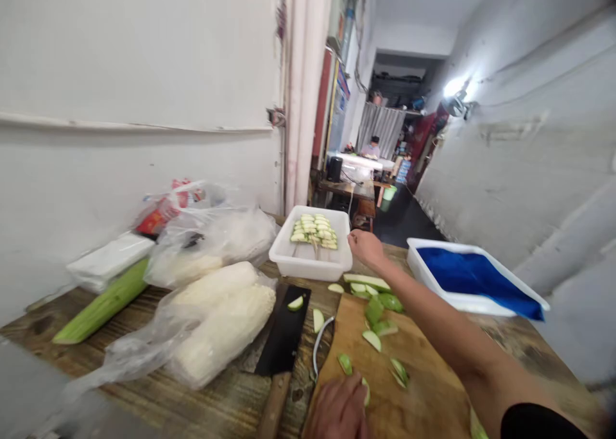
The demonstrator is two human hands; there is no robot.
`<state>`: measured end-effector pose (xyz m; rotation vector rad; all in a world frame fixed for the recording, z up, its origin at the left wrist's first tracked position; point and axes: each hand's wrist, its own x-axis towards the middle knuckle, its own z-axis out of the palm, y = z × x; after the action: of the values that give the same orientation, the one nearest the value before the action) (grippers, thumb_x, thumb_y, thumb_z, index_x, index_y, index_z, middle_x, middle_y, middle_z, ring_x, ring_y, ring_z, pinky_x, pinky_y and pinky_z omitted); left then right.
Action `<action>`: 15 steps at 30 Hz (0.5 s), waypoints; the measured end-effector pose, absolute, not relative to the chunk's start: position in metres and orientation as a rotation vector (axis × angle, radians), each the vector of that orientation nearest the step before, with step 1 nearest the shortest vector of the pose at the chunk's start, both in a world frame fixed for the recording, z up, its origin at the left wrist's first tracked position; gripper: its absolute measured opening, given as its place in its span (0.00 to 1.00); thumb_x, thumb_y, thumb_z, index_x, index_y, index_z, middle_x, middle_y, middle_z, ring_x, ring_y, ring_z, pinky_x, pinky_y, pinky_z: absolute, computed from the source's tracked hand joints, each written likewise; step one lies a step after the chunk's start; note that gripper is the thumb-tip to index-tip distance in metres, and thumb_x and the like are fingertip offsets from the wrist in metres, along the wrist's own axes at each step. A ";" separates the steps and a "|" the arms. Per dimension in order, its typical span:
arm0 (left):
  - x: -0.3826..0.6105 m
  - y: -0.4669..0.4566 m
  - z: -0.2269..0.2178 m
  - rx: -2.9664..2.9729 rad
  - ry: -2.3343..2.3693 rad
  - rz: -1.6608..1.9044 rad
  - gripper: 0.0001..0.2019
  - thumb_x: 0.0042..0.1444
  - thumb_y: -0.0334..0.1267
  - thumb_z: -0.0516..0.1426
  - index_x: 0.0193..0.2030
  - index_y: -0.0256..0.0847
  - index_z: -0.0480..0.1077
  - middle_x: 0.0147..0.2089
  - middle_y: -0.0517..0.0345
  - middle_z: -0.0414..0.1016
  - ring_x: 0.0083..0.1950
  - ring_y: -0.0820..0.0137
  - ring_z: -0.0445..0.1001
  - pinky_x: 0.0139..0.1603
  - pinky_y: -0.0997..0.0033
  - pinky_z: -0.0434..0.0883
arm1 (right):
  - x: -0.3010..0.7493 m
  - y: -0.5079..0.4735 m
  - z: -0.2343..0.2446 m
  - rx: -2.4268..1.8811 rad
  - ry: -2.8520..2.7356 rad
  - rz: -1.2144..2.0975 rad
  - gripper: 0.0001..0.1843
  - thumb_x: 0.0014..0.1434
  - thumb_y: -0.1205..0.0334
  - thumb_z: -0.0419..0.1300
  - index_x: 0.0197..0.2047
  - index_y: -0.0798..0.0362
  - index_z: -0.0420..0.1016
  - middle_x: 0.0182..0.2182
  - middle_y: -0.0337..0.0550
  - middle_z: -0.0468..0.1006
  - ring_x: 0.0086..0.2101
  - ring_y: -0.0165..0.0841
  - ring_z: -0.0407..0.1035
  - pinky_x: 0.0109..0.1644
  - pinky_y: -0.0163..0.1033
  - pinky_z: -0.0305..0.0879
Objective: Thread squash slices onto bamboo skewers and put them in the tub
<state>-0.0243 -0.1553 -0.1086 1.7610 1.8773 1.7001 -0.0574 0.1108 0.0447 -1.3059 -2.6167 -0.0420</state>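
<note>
My right hand (366, 249) reaches out to the right rim of a white plastic tray (310, 269), its fingers closed on the edge. Skewered pale green zucchini slices (314, 228) lie stacked in that tray. Low in the view, my left hand (341, 408) rests on a wooden cutting board (423, 368), fingers laid out beside a cut slice (366, 391). More slices and green end pieces (375, 310) are scattered over the board and just beyond it. A cleaver (283, 330) with a wooden handle lies left of the board, one slice (295, 303) on its blade.
Bagged peeled white vegetables (226, 327) lie left of the cleaver, with a long green zucchini (103, 301) and more plastic bags (216, 230) behind. A white tray with a blue liner (474, 275) stands at the right. Far back, a person (371, 147) sits at a table.
</note>
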 end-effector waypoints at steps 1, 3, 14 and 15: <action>-0.027 -0.160 -0.104 1.813 1.839 1.648 0.17 0.53 0.30 0.50 0.48 0.46 0.71 0.48 0.48 0.74 0.49 0.59 0.71 0.51 0.57 0.66 | -0.028 0.109 0.047 -1.319 -2.614 -0.048 0.15 0.61 0.61 0.54 0.50 0.55 0.66 0.47 0.45 0.70 0.42 0.35 0.69 0.43 0.46 0.67; -0.031 -0.166 -0.095 1.862 1.761 1.556 0.19 0.53 0.30 0.51 0.50 0.46 0.69 0.49 0.49 0.73 0.51 0.61 0.70 0.52 0.59 0.65 | 0.041 0.105 0.049 -1.392 -2.603 -0.062 0.15 0.61 0.61 0.54 0.50 0.56 0.66 0.47 0.45 0.70 0.42 0.35 0.69 0.44 0.46 0.67; -0.031 -0.162 -0.093 2.325 1.858 1.487 0.22 0.47 0.28 0.56 0.52 0.42 0.66 0.46 0.53 0.74 0.46 0.65 0.72 0.53 0.63 0.63 | 0.371 -0.005 -0.004 -2.177 -2.368 -0.048 0.14 0.61 0.61 0.55 0.49 0.56 0.67 0.46 0.45 0.71 0.41 0.34 0.69 0.43 0.44 0.68; -0.031 -0.161 -0.093 2.373 1.866 1.472 0.22 0.47 0.28 0.56 0.51 0.41 0.66 0.46 0.52 0.74 0.45 0.65 0.72 0.53 0.64 0.64 | 0.381 -0.011 -0.012 -2.190 -2.355 -0.017 0.14 0.60 0.61 0.55 0.49 0.57 0.67 0.45 0.46 0.71 0.41 0.34 0.69 0.43 0.44 0.68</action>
<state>-0.0309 -0.1615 -0.0926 2.3733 1.8660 1.4719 0.3814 -0.0114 -0.0123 -2.1902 -2.3552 -0.0167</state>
